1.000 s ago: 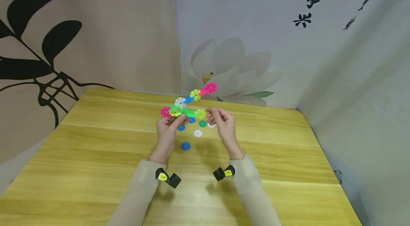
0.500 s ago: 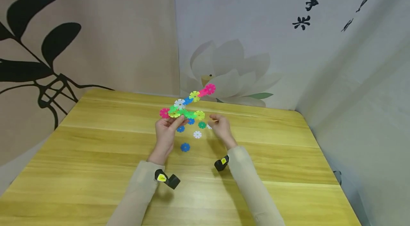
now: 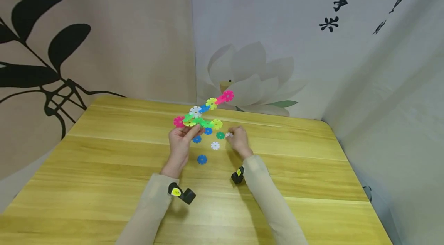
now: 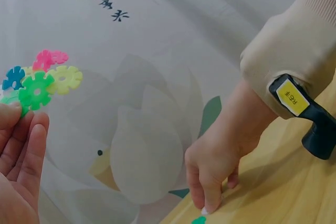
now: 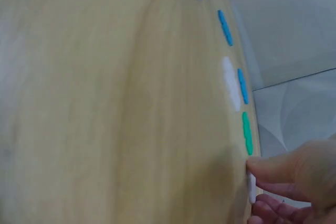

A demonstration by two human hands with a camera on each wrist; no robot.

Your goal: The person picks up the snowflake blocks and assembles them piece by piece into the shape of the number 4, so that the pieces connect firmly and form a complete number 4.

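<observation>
My left hand (image 3: 179, 145) pinches a chain of interlocking plastic snowflake discs (image 3: 207, 123) between thumb and fingers, raised above the table. Pink, yellow, green, blue and white discs make up the chain, one branch slanting up to a pink disc (image 3: 227, 95). In the left wrist view a green disc (image 4: 37, 91) of it stands just above the fingertips. My right hand (image 3: 240, 141) is down at the tabletop, thumb and fingers pinching a white snowflake disc (image 5: 252, 187) at its edges. That disc is partly covered by the hand.
Loose discs lie on the wooden table (image 3: 104, 183): a green one (image 3: 220, 135) beside the right hand, a white one (image 3: 215, 146), and several blue ones, the nearest (image 3: 202, 159) toward me. A printed curtain (image 3: 256, 17) hangs behind the table's far edge.
My right hand has left the yellow end of the chain and moved down to the white disc on the table. The left hand holds the chain in nearly the same place.
</observation>
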